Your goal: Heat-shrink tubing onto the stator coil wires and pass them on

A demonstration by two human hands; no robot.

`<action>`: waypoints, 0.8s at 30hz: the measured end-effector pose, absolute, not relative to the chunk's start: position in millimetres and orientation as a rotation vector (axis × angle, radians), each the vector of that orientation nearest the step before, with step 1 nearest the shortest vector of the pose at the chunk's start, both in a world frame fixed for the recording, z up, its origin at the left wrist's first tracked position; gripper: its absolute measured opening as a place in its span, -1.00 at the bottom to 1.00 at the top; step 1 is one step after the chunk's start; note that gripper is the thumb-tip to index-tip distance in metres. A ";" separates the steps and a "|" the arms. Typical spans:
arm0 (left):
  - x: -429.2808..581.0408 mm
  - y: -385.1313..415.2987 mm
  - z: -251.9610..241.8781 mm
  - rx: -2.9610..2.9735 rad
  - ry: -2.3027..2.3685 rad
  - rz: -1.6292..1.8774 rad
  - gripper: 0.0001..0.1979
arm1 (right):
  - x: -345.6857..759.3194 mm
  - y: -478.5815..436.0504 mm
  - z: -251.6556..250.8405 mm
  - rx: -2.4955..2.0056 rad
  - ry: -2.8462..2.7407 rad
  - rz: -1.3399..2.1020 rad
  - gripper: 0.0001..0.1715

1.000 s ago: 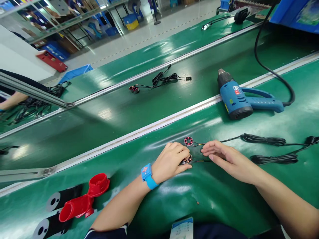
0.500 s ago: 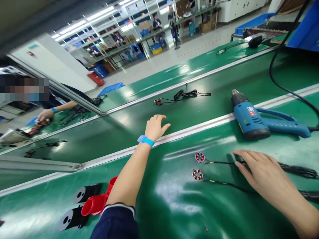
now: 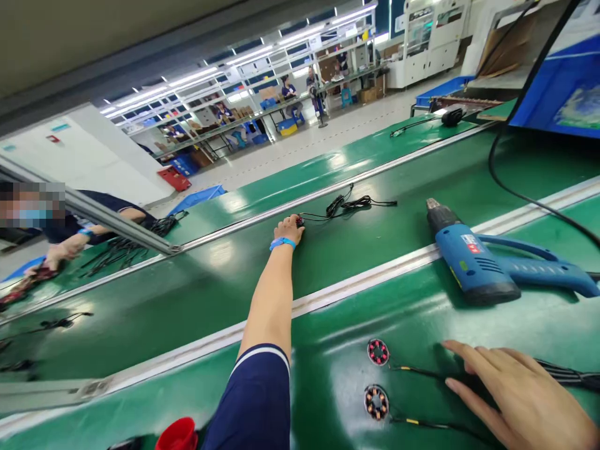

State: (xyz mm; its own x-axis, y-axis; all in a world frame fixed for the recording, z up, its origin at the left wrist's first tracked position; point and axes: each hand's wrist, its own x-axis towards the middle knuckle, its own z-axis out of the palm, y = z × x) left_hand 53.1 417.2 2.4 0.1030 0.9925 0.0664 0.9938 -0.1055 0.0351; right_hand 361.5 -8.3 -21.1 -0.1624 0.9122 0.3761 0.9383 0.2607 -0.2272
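My left hand, a blue band at its wrist, is stretched far out over the green belt. Its fingers are closed round the end of a corded motor stator, mostly hidden by the hand; a bundled black cable trails right from it. My right hand hovers low over the near green surface, thumb and fingers apart, holding nothing. Just left of it lie a ring-shaped stator with red windings and another with copper windings. Their black cables run beneath the right hand.
A blue heat gun rests across the belt's near rail, its cord curving right. A red cup-shaped part sits at the bottom edge. At left, a metal post crosses the view, with a co-worker's hands behind it.
My left hand has moved forward across the belt and closed on the stator there. My right hand stays open near the cables. The view has tilted up.
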 end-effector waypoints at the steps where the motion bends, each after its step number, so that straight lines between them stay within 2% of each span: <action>1: 55.2 422.4 0.9 -2.316 -2.091 -0.114 -0.60 | 360.0 -7.8 -18.9 -1.683 -2.111 -0.071 -0.52; 4: 59.2 437.1 -2.6 -2.302 -2.112 -0.084 -0.67 | 356.1 -6.2 -6.3 -1.700 -2.124 -0.034 -0.54; 8: 64.0 451.7 -6.0 -2.321 -2.102 -0.009 -0.67 | 355.0 -3.4 11.2 -1.735 -2.068 0.029 -0.55; 14: 75.1 445.2 -1.0 -2.369 -1.984 0.011 -0.72 | 355.6 -3.2 14.1 -1.753 -2.002 0.105 -0.58; 20: 63.1 410.5 18.4 -2.495 -1.850 0.121 -0.76 | 353.7 -0.3 12.7 -1.713 -2.010 0.038 -0.57; 24: 41.9 350.4 39.2 -2.631 -1.734 0.275 -0.83 | 350.1 -0.4 14.1 -1.660 -2.040 -0.002 -0.58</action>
